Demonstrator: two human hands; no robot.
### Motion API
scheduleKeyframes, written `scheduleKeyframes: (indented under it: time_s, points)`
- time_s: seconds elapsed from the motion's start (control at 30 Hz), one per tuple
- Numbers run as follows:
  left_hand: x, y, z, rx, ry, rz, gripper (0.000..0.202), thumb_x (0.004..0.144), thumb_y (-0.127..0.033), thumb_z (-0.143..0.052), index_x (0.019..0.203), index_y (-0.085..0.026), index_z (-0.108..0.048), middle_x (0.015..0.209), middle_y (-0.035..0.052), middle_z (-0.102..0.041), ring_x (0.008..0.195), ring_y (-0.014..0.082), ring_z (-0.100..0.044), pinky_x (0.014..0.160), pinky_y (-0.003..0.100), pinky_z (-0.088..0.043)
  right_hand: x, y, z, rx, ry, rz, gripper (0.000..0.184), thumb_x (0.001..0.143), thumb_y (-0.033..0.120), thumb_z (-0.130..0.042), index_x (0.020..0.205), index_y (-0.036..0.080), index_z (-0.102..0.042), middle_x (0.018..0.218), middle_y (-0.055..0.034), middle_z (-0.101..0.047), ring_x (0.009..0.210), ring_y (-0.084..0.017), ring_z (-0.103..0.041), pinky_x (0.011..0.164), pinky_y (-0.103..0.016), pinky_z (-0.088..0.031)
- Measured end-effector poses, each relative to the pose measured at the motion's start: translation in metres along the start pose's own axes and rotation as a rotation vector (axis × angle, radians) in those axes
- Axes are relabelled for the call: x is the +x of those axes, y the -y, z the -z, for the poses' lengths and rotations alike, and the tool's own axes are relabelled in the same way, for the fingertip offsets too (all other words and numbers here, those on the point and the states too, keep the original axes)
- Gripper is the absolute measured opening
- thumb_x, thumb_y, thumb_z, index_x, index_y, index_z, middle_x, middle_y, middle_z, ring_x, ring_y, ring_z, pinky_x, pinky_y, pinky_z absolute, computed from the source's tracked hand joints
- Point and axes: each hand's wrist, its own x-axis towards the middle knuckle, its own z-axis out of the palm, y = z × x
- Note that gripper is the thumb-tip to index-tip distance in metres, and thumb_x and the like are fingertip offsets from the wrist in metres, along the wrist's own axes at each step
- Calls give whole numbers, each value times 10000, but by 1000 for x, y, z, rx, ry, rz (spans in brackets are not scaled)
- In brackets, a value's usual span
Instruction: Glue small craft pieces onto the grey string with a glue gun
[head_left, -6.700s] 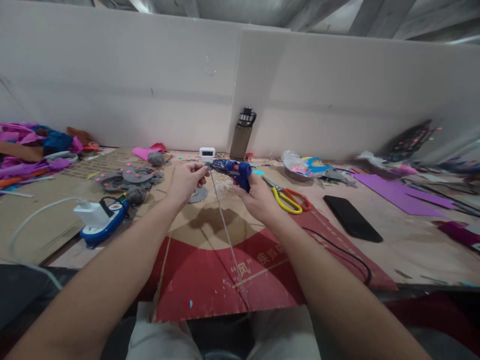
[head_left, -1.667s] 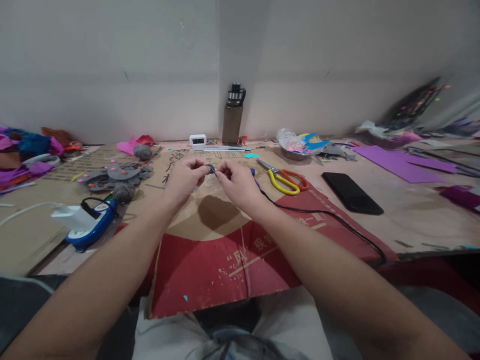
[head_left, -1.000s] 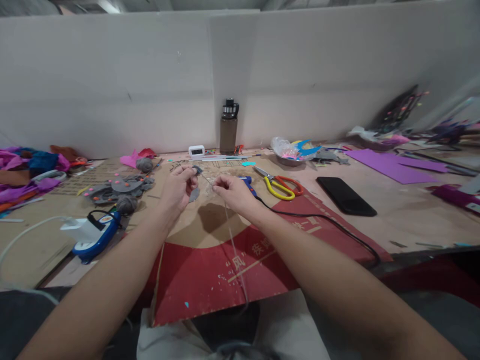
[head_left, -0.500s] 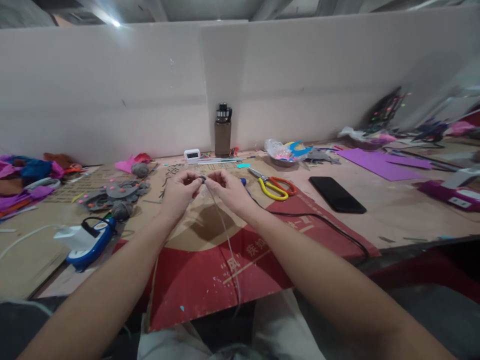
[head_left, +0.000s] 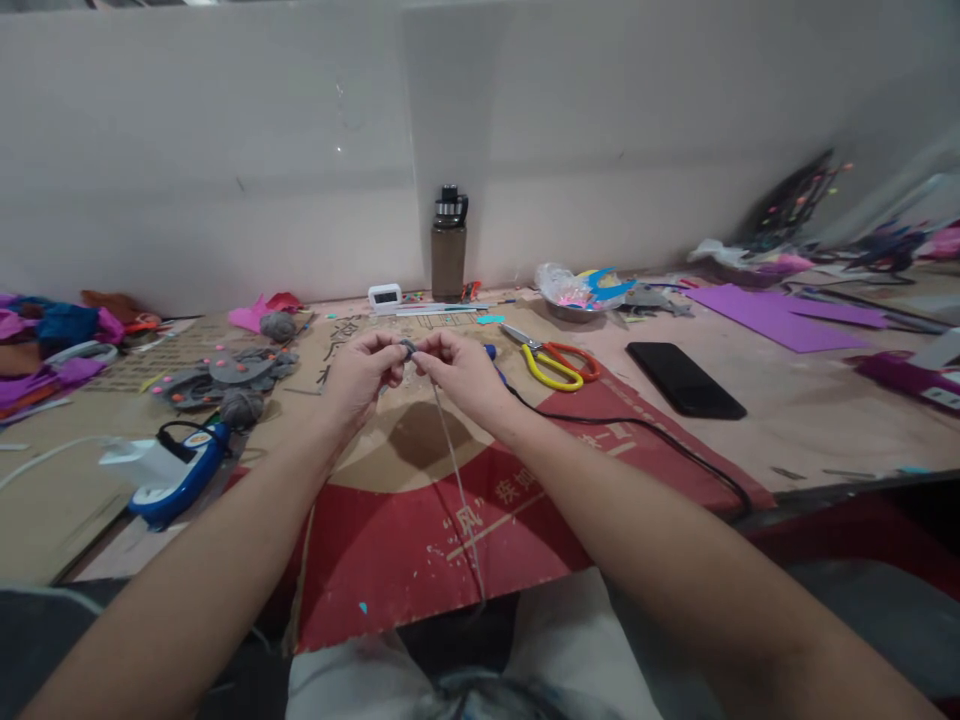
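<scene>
Left grip (head_left: pixel 361 378) and right grip (head_left: pixel 463 372) together pinch a small gray piece (head_left: pixel 408 347) above the cardboard (head_left: pixel 367 560) on the desk (head_left: pixel 802 400); pale yarn (head_left: pixel 453 447) runs from there down toward the cardboard's near edge.

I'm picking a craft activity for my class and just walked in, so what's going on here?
A person is working with bare hands over red and tan cardboard. The left hand pinches a small grey piece; the right hand closes beside it, where a thin grey string hangs down. Scissors lie beyond the right hand, near a mostly hidden blue tool.
</scene>
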Motion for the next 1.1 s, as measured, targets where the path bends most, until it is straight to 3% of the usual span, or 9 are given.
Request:
scheduleKeyframes:
  time_s: [0.3,0.5,0.67,0.8,0.97,1.1]
  points:
    - [0,-5,3,-20,155,104,176,649,-238,-757,694,-116,-638,581,1,-584,502,62,-516,503,183,-435,-1,4,4,-3,-87,-103,109,745,289,-553,716,187,-527,619,44,-520,553,-85,-428,543,-233,-344]
    - [1,-6,6,16,168,130,191,648,-255,-767,737,-121,-663,631,19,-627,551,82,-571,581,216,-502,-2,4,5,-4,-101,-118,119,730,288,-558,675,194,-511,604,41,-509,548,-89,-428,531,-236,-340]
    - [-2,-5,3,88,90,74,168,660,-247,-740,703,-129,-629,591,8,-616,509,83,-561,538,211,-483,-1,2,2,11,-64,-107,132,737,298,-587,706,185,-525,626,35,-528,567,-87,-452,539,-236,-351]
    - [1,-5,6,51,23,40,168,653,-243,-728,682,-130,-607,564,3,-606,490,81,-551,526,207,-472,-2,1,0,71,-5,-132,153,739,286,-602,846,185,-561,678,21,-580,602,-95,-510,544,-234,-363]
    - [9,-6,17,34,-111,-9,145,646,-225,-710,685,-132,-606,566,-4,-592,488,80,-545,501,198,-463,-5,2,0,46,152,-194,144,755,317,-591,753,174,-612,678,8,-593,518,-70,-424,497,-229,-321]
    - [11,-6,21,49,-150,-21,132,658,-225,-699,670,-132,-605,566,-5,-583,494,75,-536,498,187,-456,-4,2,3,63,104,-223,150,779,307,-559,760,175,-626,652,17,-577,499,-66,-396,487,-225,-309]
